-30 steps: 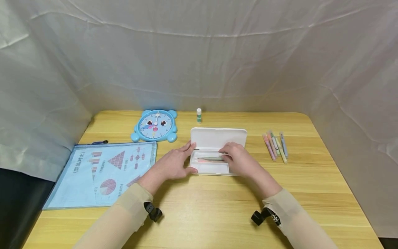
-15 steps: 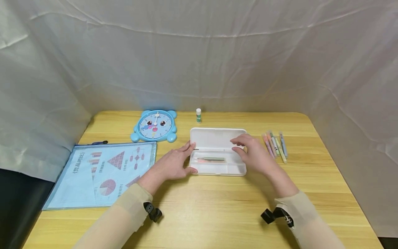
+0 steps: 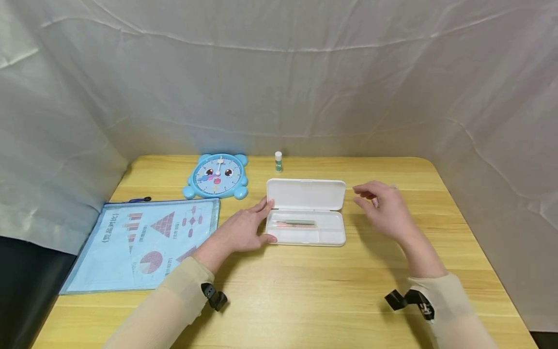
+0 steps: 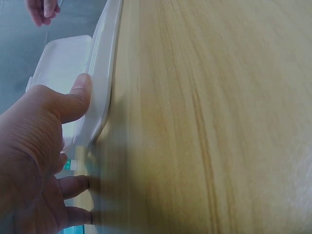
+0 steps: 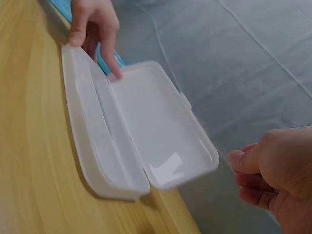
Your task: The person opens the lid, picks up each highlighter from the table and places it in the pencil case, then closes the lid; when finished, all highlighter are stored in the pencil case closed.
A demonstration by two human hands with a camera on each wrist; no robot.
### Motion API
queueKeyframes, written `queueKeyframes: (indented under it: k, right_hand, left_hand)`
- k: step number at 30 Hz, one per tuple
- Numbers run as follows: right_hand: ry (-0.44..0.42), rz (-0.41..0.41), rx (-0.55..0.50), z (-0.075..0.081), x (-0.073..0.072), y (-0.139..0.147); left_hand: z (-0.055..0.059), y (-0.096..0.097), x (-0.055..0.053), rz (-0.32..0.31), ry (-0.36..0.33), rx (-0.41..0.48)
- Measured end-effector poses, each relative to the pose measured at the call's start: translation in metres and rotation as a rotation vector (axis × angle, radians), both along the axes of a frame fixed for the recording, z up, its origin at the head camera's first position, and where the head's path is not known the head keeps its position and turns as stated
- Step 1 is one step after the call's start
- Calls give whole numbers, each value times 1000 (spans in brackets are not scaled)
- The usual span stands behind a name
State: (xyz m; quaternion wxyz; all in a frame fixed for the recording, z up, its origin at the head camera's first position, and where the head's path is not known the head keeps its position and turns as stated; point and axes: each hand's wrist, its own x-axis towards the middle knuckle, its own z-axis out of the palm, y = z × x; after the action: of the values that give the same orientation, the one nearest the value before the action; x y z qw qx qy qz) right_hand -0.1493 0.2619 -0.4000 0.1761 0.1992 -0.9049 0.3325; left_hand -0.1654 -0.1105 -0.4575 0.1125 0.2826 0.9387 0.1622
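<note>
A white pencil case (image 3: 331,228) lies open on the table, its lid (image 3: 305,194) tilted back. Inside, a grey-green pen (image 3: 302,222) and a thin pinkish pen (image 3: 287,226) lie in the long compartment. My left hand (image 3: 246,230) holds the case's left end, thumb at the front corner and a finger by the lid's edge. In the left wrist view, the thumb (image 4: 80,92) presses on the case's rim. To the right of the case hovers my right hand (image 3: 383,208), fingers loosely bent, nothing visible in them. It covers the spot where several pastel markers lay.
A blue toy clock (image 3: 218,175) lies at the back left, and a glue stick (image 3: 278,162) stands behind the case. The blue document pouch (image 3: 117,252) covers the table's left side. Pale cloth (image 3: 279,87) walls the table's back and sides.
My right hand has come out of the pencil case and moved right, over the markers. The pens stay inside. My left hand has kept its place on the case.
</note>
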Motion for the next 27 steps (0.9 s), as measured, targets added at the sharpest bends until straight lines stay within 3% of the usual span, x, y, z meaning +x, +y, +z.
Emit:
queueKeyframes:
  k: [15,27]
  right_hand:
    - [-163,-196,-27,-26,-1,47]
    - [-298,-241,121,-48,2,61]
  left_hand:
    - [0,0,0,3,-6,-3]
    - [2,0,0,2,-7,-4]
